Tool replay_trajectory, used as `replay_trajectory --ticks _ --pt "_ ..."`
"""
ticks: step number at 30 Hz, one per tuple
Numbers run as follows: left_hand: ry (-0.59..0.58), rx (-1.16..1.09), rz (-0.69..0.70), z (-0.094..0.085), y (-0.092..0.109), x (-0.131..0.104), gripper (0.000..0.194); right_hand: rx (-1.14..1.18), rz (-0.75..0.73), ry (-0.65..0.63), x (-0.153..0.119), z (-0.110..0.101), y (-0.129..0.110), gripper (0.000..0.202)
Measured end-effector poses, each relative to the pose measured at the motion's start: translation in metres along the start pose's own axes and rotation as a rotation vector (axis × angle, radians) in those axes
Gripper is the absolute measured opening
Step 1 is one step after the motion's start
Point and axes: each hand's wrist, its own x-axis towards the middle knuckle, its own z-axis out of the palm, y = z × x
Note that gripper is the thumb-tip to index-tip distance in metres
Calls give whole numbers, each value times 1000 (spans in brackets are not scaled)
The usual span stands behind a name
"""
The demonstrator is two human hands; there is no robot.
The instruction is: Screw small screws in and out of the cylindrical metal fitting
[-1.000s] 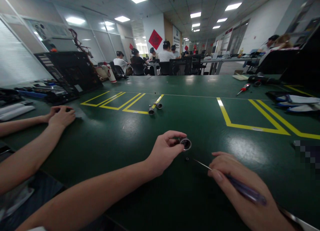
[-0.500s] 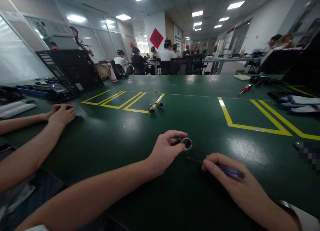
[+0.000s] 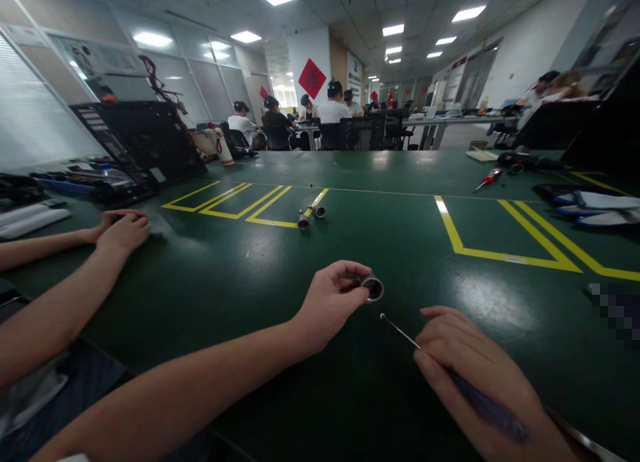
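My left hand pinches a round metal cup-shaped part between thumb and fingers, its open mouth facing the right. In my right hand lies a screwdriver with a dark translucent handle and a thin shaft. A small round piece, too small to name, sits at the shaft's tip, just below the metal part and apart from it. Two similar metal parts, one and another, rest on the green table by the yellow tape.
At the left, a co-worker's hands rest on the table. Farther off are a red screwdriver and white-and-blue gloves at the right. A black equipment case stands at the back left, with a white bottle beside it.
My right hand has drawn back toward me and to the right with the screwdriver, and its shaft now tilts more steeply. The left hand holds the metal part almost unchanged.
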Motion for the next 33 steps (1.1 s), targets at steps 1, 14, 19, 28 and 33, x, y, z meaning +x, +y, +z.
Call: replay_trajectory --ticks 1,14,19,28,33 --pt "-7 0 -3 0 0 -1 26 -16 -31 19 0 -1 0 15" --pt "-63 -19 -2 7 -1 -8 23 -147 -109 85 2 0 1 13" --pt "-65 -13 -5 8 -1 -9 23 -194 -142 67 4 0 0 12" --pt "-73 -5 74 10 -2 -9 18 -166 -140 80 3 -1 0 13" --pt "-44 -15 101 10 -3 -8 18 -136 -79 73 1 -1 -1 12"
